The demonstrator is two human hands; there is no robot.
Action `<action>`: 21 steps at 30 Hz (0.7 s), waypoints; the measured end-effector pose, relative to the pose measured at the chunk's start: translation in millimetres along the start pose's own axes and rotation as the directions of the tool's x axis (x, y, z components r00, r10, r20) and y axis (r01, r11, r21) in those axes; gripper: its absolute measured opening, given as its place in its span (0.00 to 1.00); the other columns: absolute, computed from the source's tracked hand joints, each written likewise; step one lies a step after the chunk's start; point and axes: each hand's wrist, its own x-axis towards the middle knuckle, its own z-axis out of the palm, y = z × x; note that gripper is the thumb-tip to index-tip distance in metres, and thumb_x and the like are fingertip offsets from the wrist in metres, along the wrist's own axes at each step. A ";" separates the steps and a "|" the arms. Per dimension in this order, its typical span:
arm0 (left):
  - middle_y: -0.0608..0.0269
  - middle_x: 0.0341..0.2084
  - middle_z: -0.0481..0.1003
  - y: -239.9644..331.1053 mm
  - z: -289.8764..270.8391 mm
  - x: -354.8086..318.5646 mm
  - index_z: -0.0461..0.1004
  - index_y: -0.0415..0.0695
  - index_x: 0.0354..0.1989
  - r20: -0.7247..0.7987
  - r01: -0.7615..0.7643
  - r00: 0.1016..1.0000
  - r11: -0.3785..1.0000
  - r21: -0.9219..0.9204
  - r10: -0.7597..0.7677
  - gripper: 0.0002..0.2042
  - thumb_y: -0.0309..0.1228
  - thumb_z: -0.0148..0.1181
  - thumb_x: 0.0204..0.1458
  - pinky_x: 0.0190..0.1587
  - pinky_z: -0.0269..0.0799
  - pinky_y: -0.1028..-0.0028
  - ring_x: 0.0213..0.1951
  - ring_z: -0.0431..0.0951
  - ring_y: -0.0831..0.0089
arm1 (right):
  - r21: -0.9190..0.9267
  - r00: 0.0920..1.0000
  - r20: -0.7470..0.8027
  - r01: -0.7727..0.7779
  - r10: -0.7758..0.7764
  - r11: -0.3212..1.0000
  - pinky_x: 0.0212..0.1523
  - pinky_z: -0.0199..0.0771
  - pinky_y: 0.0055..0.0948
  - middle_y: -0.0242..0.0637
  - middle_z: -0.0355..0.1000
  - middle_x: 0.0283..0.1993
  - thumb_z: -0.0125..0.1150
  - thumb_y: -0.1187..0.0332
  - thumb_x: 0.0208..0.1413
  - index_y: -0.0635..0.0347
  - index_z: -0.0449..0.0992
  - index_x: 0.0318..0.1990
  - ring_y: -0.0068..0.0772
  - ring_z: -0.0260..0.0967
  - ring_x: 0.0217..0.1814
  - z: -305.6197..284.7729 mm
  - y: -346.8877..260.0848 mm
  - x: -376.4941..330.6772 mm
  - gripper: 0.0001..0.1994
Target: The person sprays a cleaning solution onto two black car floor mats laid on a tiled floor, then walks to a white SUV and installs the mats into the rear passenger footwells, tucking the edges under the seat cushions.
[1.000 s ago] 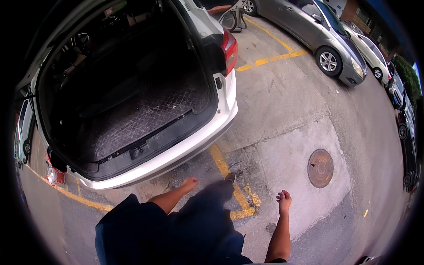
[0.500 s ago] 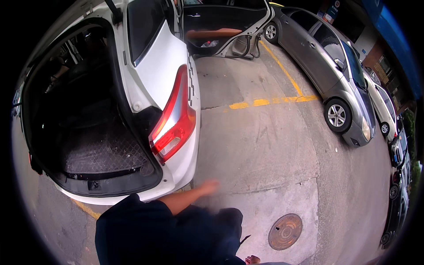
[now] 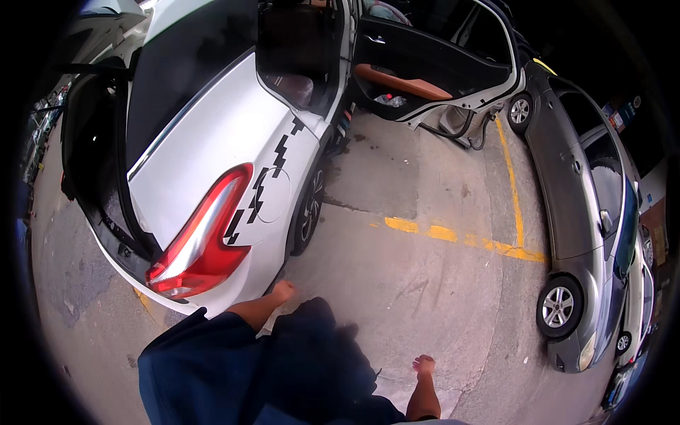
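My left hand (image 3: 282,290) hangs by my side with its fingers curled in and nothing in it, close to the rear corner of a white car (image 3: 219,156). My right hand (image 3: 424,365) swings low on the other side, fingers also closed and holding nothing. The car's boot (image 3: 92,163) stands open at the left, its red tail light (image 3: 202,241) just ahead of my left hand. Its rear side door (image 3: 425,67) is swung wide open, showing a tan armrest.
A grey car (image 3: 588,227) is parked along the right, with more cars behind it. Yellow painted lines (image 3: 460,237) mark the concrete bays between the two cars. My dark blue clothing (image 3: 234,368) fills the lower middle.
The view has swung from the open boot round the car's right rear corner toward its open side door. The round manhole cover has left the view. Both hands stay empty.
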 end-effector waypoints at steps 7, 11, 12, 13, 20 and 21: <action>0.64 0.18 0.70 66.1 19.4 91.3 0.72 0.40 0.27 -0.081 0.053 0.991 0.887 -0.459 -0.102 0.07 0.31 0.55 0.46 0.22 0.66 0.75 0.20 0.69 0.76 | -0.128 0.864 0.035 0.502 -0.502 0.855 0.23 0.67 0.20 0.36 0.71 0.31 0.46 0.73 0.54 0.59 0.68 0.40 0.23 0.68 0.26 95.7 -460.3 132.6 0.08; 0.56 0.20 0.74 149.4 16.7 166.4 0.75 0.40 0.27 -0.107 0.036 0.987 0.815 -0.578 -0.120 0.10 0.35 0.55 0.42 0.32 0.70 0.67 0.25 0.75 0.67 | -0.120 0.874 0.202 0.469 -0.441 0.875 0.23 0.68 0.20 0.34 0.70 0.31 0.46 0.72 0.53 0.57 0.68 0.40 0.23 0.68 0.25 192.1 -527.2 191.6 0.07; 0.55 0.21 0.75 169.2 10.3 189.3 0.75 0.39 0.29 -0.112 0.021 0.988 0.805 -0.592 -0.108 0.12 0.35 0.54 0.43 0.33 0.69 0.67 0.26 0.75 0.66 | -0.152 0.874 0.288 0.446 -0.392 0.882 0.23 0.68 0.21 0.34 0.70 0.31 0.47 0.72 0.53 0.57 0.68 0.39 0.24 0.68 0.26 213.6 -525.0 194.7 0.07; 0.55 0.22 0.75 194.4 5.2 210.4 0.75 0.40 0.30 -0.119 -0.023 0.991 0.808 -0.589 -0.058 0.12 0.35 0.54 0.43 0.34 0.69 0.68 0.27 0.75 0.66 | -0.290 0.874 0.351 0.443 -0.337 0.848 0.24 0.69 0.22 0.33 0.70 0.31 0.48 0.73 0.52 0.58 0.68 0.39 0.24 0.68 0.25 227.5 -518.6 206.0 0.07; 0.57 0.29 0.76 406.6 -109.3 295.5 0.75 0.42 0.34 -0.193 -0.226 0.971 0.790 -0.569 0.139 0.10 0.34 0.53 0.48 0.38 0.68 0.71 0.33 0.75 0.67 | -0.648 0.936 0.339 0.162 0.092 0.744 0.20 0.68 0.26 0.35 0.70 0.26 0.45 0.78 0.46 0.59 0.69 0.36 0.27 0.67 0.22 256.0 -566.0 277.5 0.09; 0.57 0.29 0.76 425.8 -121.8 312.4 0.75 0.42 0.34 -0.194 -0.226 0.971 0.785 -0.577 0.137 0.10 0.34 0.53 0.48 0.39 0.68 0.71 0.34 0.75 0.68 | -0.695 0.944 0.313 0.150 0.108 0.703 0.20 0.68 0.26 0.35 0.71 0.26 0.44 0.78 0.46 0.60 0.69 0.35 0.27 0.68 0.21 261.7 -588.5 282.3 0.09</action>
